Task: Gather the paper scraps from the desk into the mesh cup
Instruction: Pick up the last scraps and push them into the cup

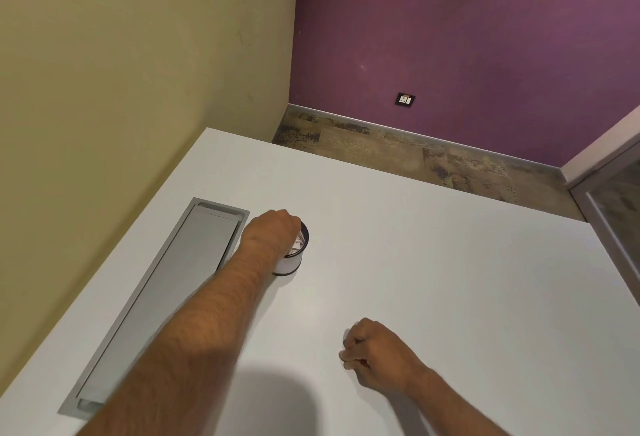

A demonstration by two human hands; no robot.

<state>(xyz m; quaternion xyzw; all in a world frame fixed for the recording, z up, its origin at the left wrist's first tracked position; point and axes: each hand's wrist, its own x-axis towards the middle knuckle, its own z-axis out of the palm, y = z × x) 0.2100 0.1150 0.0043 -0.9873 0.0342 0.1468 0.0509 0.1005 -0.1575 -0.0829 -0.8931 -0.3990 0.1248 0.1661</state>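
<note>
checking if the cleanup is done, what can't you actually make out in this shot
Head view only:
- Inside of the mesh cup: the left hand covers most of the opening; only a few paper scraps show, so its fill is unclear.
- Left hand's fingers: curled over the rim, grip hidden.
- Right hand: closed fist on the desk; whether it holds a scrap is hidden.
- Near desk edge: cut off by the frame and arms.

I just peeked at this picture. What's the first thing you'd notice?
The long bare arm reaching across the white desk, its left hand over a small mesh cup with paper scraps showing inside. Nearer the camera, the right hand rests on the desk with curled fingers. Behind it all, a bold purple wall meets a pale yellow wall.
</note>
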